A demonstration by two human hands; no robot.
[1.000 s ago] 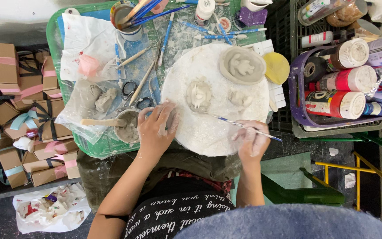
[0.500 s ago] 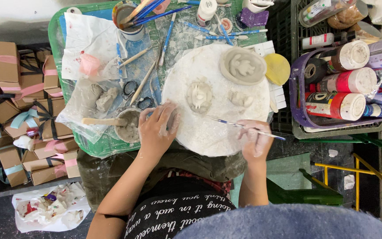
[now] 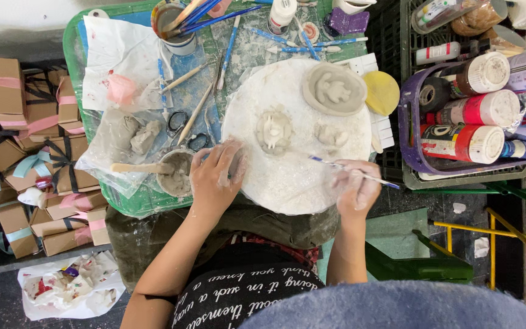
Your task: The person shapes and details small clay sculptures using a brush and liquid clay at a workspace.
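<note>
A round white work board (image 3: 287, 176) lies in front of me with three grey clay pieces on it: an oval dish with a small figure (image 3: 335, 89) at the top right, a figure (image 3: 273, 130) in the middle and a smaller lump (image 3: 332, 136) beside it. My left hand (image 3: 215, 176) rests on the board's left edge, fingers curled over something small that I cannot make out. My right hand (image 3: 355, 190) sits at the board's right edge and holds a thin blue-handled brush (image 3: 355, 172), its tip pointing left over the board.
A small clay-smeared bowl (image 3: 174, 173) with a wooden stick stands left of my left hand. Plastic sheets with clay lumps (image 3: 135, 135), scissors and tools cover the green tray (image 3: 74, 55). A cup of brushes (image 3: 176, 24) is at the top. A purple basket of paint bottles (image 3: 470, 116) sits right; ribboned boxes (image 3: 25, 140) left.
My left hand has curled its fingers inward on the board's edge. My right hand with the brush has shifted slightly; the clay pieces have not moved.
</note>
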